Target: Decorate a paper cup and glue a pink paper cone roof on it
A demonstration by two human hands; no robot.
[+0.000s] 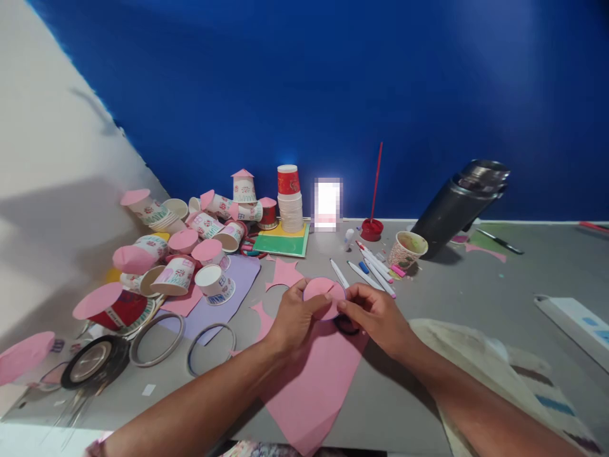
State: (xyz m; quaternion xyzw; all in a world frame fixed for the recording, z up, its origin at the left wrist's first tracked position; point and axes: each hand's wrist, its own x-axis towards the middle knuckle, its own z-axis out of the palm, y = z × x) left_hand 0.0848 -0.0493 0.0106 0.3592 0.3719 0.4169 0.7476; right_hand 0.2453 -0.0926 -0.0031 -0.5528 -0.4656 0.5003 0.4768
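Both hands hold a round pink paper disc (pixel 323 291) with a short slit or fold line near its middle. My left hand (pixel 294 317) pinches the disc's left side, its thumb lying across the face. At the lower right edge, my right hand (pixel 378 314) grips it between thumb and fingertips. Under the hands a large sheet of pink paper (pixel 311 387) lies on the table. A dark loop (pixel 347 326), perhaps a scissors handle, shows partly beneath my right hand. Pink paper offcuts (pixel 284 273) with curved cut edges lie just beyond my left hand.
Paper cups with pink tops (pixel 178 273) crowd the left, near tape rings (pixel 157 339). Stacked cups (pixel 290 206) stand on a green-yellow book (pixel 280 241). Markers (pixel 375 266), a stained paper cup (pixel 408 247) and a black flask (pixel 451 206) are right; a cloth (pixel 457 355) lies nearer.
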